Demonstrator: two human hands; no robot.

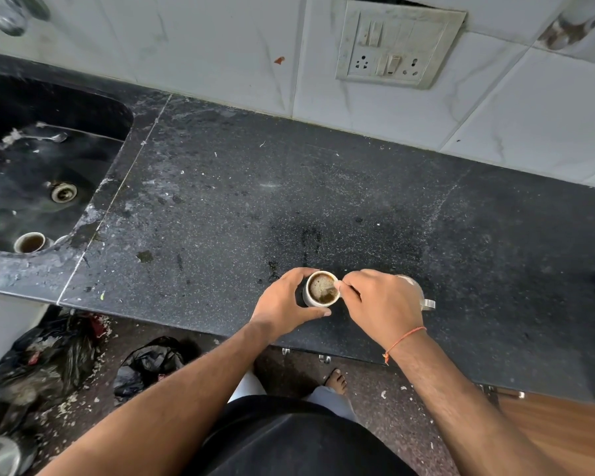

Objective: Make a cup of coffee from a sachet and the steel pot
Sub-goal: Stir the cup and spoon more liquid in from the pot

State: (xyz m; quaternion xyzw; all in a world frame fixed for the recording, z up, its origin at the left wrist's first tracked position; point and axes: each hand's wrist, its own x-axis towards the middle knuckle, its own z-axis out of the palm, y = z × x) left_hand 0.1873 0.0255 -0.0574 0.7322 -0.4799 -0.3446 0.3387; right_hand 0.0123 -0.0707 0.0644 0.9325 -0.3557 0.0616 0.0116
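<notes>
The left hand (pixel 285 300) is curling round the cup (pixel 322 289), thumb on the near side and fingers round the far side, bracing it on the counter (pixel 289 187). The right hand (pixel 382 304) is sitting just to the cup's right, fingertips pressed together in a pinch on what looks like a thin stirrer (pixel 334 286) dipping in over the rim; it is too small to say whether it is a spoon or a stick. The cup is holding brown, frothy coffee, so the judgement is that the stirring step is under way and the task is near its end.

The pot (pixel 418 293) is standing just behind the right hand, mostly hidden by it, only its rim and a steel lip showing. No sachet is showing anywhere.

To stir well, the left hand should be keeping a firm but light hold low on the cup so it is not sliding or tipping. The right hand should be working from the fingers and wrist in small circles, keeping the stirrer off the rim and reaching the bottom, where powder is likely settling. The cup looks fairly full, so slow turns are guarding against slopping. The right wrist is close to the pot; a wide elbow swing risks knocking it.
</notes>
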